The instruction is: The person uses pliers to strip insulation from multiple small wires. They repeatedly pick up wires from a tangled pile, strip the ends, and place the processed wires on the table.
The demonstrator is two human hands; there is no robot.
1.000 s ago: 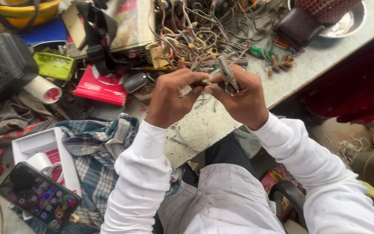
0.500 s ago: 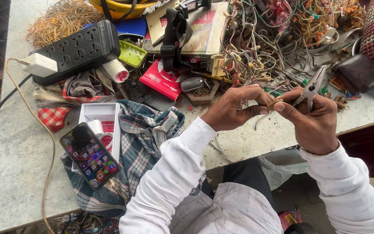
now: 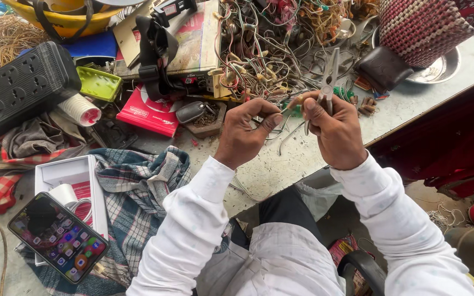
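Observation:
My right hand grips a pair of metal pliers whose jaws point up and away over the bench. My left hand pinches a thin wire between thumb and fingers, close beside the right hand. A short green piece shows between the two hands. Both hands hover just in front of a big tangle of loose wires on the grey worktop. White sleeves cover both forearms.
A black power strip, a smartphone on a white box, a plaid cloth, a red packet, a green tray, a car key fob and a woven red-white basket crowd the bench.
The view has swung right and nearer. My hands stay together with pliers and wire; the pliers now stand more upright above my right hand.

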